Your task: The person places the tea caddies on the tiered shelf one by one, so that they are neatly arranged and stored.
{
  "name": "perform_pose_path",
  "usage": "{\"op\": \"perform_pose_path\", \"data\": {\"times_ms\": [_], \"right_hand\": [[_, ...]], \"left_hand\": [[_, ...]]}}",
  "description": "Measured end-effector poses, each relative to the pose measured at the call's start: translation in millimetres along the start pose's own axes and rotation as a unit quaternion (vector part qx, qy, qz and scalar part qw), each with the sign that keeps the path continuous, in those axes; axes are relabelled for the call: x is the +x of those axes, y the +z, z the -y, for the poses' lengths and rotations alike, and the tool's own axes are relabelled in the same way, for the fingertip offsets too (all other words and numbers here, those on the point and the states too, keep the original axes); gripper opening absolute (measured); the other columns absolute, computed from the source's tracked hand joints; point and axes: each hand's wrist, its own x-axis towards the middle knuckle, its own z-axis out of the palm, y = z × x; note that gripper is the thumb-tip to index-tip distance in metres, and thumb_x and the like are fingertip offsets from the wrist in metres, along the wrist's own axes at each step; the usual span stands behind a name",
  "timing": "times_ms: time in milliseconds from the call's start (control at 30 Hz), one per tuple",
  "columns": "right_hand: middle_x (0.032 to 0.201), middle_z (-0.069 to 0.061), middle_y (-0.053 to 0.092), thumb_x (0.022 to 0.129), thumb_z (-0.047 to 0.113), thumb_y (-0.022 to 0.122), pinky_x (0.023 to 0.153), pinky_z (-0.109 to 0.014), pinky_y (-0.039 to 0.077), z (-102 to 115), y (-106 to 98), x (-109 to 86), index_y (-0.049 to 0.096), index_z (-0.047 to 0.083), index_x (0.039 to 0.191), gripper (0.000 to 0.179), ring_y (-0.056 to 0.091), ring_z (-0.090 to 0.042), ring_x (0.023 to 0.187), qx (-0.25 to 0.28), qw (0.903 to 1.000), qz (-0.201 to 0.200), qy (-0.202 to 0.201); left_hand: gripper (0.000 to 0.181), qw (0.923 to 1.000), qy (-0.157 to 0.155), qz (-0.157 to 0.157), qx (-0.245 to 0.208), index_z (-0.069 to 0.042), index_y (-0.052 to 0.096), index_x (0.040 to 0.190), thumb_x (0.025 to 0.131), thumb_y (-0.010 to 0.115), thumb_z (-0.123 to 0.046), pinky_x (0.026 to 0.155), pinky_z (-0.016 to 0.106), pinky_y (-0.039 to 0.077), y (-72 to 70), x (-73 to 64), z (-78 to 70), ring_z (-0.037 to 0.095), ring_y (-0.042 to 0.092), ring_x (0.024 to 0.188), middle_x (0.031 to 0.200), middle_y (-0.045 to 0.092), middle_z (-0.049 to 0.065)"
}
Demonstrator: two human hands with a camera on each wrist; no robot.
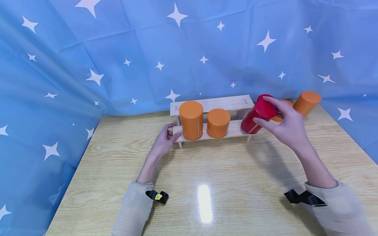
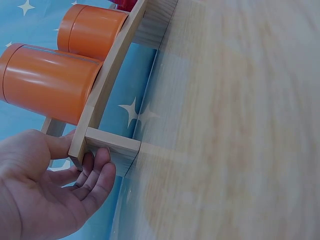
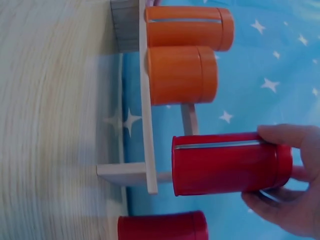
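My right hand [image 1: 287,123] grips a tall red canister [image 1: 255,118] near its lid, fingers and thumb around the sides. In the right wrist view a gap shows between the red canister's base [image 3: 177,165] and the lower shelf board [image 3: 149,140], at its right end. My left hand [image 1: 163,141] holds the left end of the two-step wooden rack [image 1: 233,131], with thumb on top and fingers curled below the board [image 2: 92,117]. A tall orange canister [image 1: 191,121] and a shorter orange canister [image 1: 218,124] stand upright on the lower step, closer to my left hand.
A second red canister [image 3: 162,227] stands on the table just right of the rack, mostly hidden in the head view. Further right are two orange canisters, one partly covered [image 1: 287,103] and one tall [image 1: 307,103]. A blue starred cloth [image 1: 189,49] hangs behind the wooden table [image 1: 189,183].
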Motion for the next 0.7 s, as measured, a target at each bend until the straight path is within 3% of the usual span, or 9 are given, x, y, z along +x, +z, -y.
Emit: {"op": "perform_pose_path", "data": {"times_ms": [300,467,700], "right_hand": [[0.131,-0.014,0.058,0.077,0.003,0.087,0.079,-0.004,0.045,-3,15,3.9,0.056,0.009,0.143,0.073,0.051,-0.014,0.110,-0.005,0.9996,0.023,-0.013],[0.130,-0.016,0.059,0.076,0.005,0.088,0.075,-0.006,0.045,-4,20,6.8,0.056,0.010,0.143,0.075,0.053,-0.026,0.109,-0.008,0.9996,0.025,-0.011],[0.131,-0.017,0.058,0.078,0.008,0.087,0.073,-0.006,0.043,-3,27,10.7,0.052,0.011,0.147,0.077,0.054,-0.033,0.112,-0.014,0.9992,0.038,-0.001]], "left_hand": [[0.051,1.0000,0.004,0.000,0.002,-0.005,0.042,0.145,0.102,0.064,-0.021,0.070,0.030,0.047,0.1,-0.3,-0.2,0.016,0.044,0.077,0.092,0.043,0.005],[0.051,1.0000,0.006,0.002,-0.005,-0.005,0.043,0.145,0.102,0.064,-0.021,0.071,0.030,0.048,0.1,-0.2,-0.4,0.016,0.045,0.078,0.094,0.042,0.005],[0.050,0.9999,0.009,0.000,-0.004,-0.004,0.043,0.145,0.102,0.063,-0.020,0.068,0.029,0.047,0.4,0.2,0.5,0.016,0.045,0.077,0.093,0.042,0.006]]}}
